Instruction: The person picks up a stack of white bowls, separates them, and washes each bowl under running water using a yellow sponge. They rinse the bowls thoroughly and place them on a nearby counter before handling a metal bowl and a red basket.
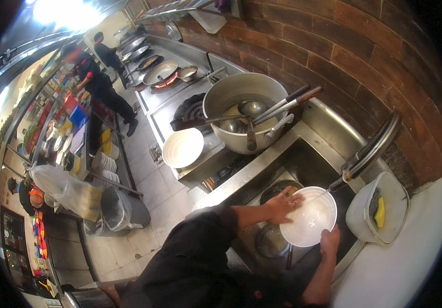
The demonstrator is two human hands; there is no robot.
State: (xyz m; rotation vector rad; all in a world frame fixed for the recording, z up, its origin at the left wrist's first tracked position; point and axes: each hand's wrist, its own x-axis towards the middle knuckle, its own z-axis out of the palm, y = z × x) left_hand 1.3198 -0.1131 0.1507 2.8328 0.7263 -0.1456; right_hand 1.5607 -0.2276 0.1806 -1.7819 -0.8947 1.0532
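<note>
A white bowl [313,221] is tilted under a thin stream of water from the faucet [363,154], over the steel sink [305,161]. My right hand [329,240] grips the bowl's rim, thumb over the edge. Flat against the inside of the bowl, on its far left side, lies my left hand [287,207], fingers spread and wet. Beneath the bowl, round metal pans [271,240] rest in the sink, one with a dark handle showing. Part of the sink's contents is hidden by the bowl and my arms.
A large metal pot [240,138] with several ladles stands left of the sink, beside another white bowl [183,148]. A plastic tub [377,208] with a scrubber and a yellow piece sits right. Woks [161,73] line the stove; one burner glows. Two people [97,81] stand farther along.
</note>
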